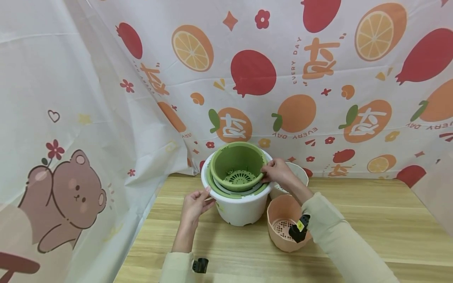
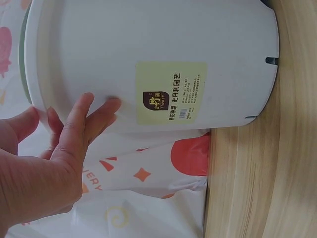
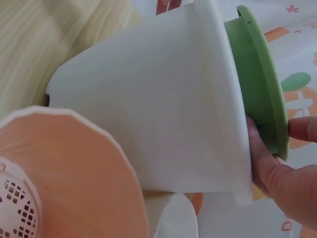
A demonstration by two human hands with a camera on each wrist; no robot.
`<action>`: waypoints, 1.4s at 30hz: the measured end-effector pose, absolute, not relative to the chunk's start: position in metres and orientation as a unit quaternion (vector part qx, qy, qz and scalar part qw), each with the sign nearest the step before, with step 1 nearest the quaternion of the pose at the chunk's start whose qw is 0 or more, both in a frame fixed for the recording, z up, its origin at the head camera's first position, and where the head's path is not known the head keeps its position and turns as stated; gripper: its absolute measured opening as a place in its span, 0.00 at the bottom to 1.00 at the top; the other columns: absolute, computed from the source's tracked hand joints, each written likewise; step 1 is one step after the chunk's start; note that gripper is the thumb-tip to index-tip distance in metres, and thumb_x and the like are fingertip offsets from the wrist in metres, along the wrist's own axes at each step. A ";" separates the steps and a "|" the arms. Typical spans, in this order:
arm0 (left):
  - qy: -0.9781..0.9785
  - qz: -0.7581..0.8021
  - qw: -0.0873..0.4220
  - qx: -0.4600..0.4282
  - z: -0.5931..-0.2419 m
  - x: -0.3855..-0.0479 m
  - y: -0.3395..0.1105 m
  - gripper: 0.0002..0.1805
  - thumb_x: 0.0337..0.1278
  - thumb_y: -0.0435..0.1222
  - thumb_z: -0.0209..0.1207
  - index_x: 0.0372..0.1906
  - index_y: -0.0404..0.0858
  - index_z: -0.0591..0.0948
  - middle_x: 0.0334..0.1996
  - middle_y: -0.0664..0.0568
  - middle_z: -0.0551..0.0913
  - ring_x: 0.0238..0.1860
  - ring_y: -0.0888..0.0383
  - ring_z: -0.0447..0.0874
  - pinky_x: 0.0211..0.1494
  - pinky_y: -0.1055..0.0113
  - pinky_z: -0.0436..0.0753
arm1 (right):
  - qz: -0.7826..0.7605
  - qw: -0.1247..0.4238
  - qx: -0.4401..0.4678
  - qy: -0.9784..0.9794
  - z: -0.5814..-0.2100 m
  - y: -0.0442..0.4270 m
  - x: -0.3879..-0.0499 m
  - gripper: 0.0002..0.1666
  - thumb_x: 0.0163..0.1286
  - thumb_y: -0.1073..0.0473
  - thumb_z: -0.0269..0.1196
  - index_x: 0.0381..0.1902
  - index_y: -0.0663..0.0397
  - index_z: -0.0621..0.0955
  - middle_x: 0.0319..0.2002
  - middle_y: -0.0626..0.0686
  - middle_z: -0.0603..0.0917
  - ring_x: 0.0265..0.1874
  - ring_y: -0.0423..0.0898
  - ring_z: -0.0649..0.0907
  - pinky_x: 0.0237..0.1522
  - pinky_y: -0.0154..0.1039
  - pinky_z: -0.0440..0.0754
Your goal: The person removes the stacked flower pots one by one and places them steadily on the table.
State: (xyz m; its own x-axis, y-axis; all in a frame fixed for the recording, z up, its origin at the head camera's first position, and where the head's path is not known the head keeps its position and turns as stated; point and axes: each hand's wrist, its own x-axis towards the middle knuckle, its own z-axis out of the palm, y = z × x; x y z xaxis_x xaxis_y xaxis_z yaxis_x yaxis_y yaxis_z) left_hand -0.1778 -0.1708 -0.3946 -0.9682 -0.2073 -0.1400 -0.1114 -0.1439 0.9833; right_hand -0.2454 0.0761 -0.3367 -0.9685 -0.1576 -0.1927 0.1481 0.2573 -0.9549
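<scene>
A white sheet (image 1: pixel 283 39) printed with oranges, round red fruit, small flowers, orange characters and the words "EVERY DAY" hangs as the back wall, lightly creased across its width and coming down to the far edge of a light wood-grain tabletop (image 1: pixel 389 220). On the left, a plainer, more wrinkled hanging (image 1: pixel 95 110) drops along the table's side, bearing a brown cartoon bear (image 1: pixel 76 192) with a red flower, a heart outline and faint yellow motifs. Soft, even light leaves a pale sheen on the nearer wood.
</scene>
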 end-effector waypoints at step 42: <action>-0.657 -0.743 0.021 0.124 -0.394 -0.179 -0.172 0.15 0.63 0.34 0.53 0.39 0.22 0.74 0.29 0.47 0.79 0.29 0.58 0.83 0.40 0.68 0.84 | -0.673 0.121 -0.079 0.726 -0.283 0.104 -0.223 0.07 0.65 0.71 0.50 0.37 0.76 0.69 0.38 0.68 0.75 0.29 0.47 0.82 0.41 0.42 0.84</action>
State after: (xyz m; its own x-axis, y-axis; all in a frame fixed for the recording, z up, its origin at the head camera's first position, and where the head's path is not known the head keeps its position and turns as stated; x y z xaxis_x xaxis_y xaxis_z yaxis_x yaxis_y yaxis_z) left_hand -0.1788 -0.1717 -0.3938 -0.9684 -0.1939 -0.1566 -0.1317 -0.1353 0.9820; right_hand -0.2234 0.1040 -0.2828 -0.9582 -0.2777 -0.0690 0.0479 0.0823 -0.9955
